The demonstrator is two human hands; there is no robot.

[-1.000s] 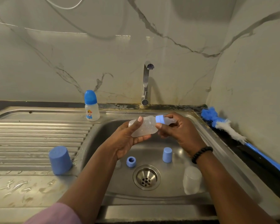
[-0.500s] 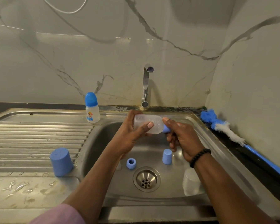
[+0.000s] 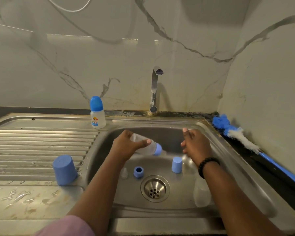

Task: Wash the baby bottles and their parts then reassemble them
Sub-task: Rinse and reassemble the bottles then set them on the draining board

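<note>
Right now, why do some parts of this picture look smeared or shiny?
Head view: the right hand and the bottle gripped by the left hand are motion-blurred; light glares off the wet drainboard; the wide lens bends the counter edge.

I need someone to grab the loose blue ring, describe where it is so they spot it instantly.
Look in the sink, just left of the drain. The ring is the short blue piece with an open hole on top, unlike the taller closed cap.
</note>
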